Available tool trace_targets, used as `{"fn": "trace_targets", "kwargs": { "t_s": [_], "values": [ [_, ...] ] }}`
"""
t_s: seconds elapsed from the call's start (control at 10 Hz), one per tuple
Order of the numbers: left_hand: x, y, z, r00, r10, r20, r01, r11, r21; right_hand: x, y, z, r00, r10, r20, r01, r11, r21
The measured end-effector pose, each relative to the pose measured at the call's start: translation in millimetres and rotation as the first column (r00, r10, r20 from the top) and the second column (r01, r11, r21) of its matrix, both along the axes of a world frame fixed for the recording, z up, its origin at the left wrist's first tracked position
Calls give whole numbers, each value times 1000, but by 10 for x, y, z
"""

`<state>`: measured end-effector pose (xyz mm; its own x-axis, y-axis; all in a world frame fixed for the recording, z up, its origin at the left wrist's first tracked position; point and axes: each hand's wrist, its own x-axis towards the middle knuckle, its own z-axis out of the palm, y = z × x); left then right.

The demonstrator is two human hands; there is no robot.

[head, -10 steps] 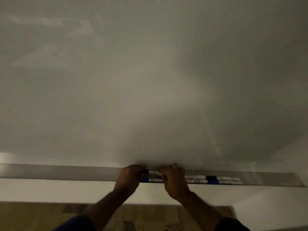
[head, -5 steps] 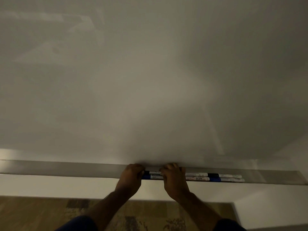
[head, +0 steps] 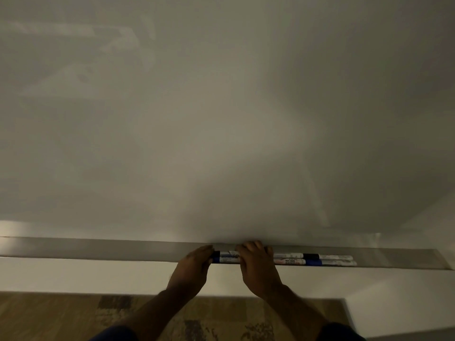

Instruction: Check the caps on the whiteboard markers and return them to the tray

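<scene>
Two of my hands were at the metal tray (head: pixel 98 249) that ran under the whiteboard (head: pixel 221 119), and the light was dim. Far to the left, the tray was bare metal. Then came my left hand (head: pixel 194 264), with the fingers curled at the dark cap ends of two markers; it pressed on these ends, but I could not tell if the fingers truly closed around them. Between my hands a short part of the near marker (head: pixel 227 260) and of the back marker (head: pixel 229 254) was visible, both with white printed bodies, lying side by side along the tray. My right hand (head: pixel 256 264) lay over the same two markers with the fingers bent down across them, so it covered and gripped them from above against the tray. To the right of this hand, two more markers lay in the tray, touching each other: a black-capped marker (head: pixel 310 256) at the back and a blue-capped marker (head: pixel 312 262) at the front. After them the tray was bare again until its right end. Below, under my forearms, a patterned carpet (head: pixel 110 313) was visible.
</scene>
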<state>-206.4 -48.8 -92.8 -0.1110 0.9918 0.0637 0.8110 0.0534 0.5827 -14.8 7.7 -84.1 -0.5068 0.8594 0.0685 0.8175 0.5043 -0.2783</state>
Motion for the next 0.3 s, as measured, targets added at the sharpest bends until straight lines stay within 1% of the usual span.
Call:
{"fn": "trace_targets", "kwargs": {
  "t_s": [0.1, 0.2, 0.3],
  "values": [
    [-17, -20, 25, 1000, 16, -7, -16, 999, -29, 25, -14, 31, 1000, -3, -3, 3, 1000, 0],
    [-17, -32, 62, 999, 18, -33, -18, 1000, -11, 38, -26, 51, 1000, -1, -24, 1, 1000, 4],
    [23, -38, 73, 997, -16, -81, 20, 999, 47, 130, 3, 56, 999, 28, -47, -26, 999, 32]
  ]
}}
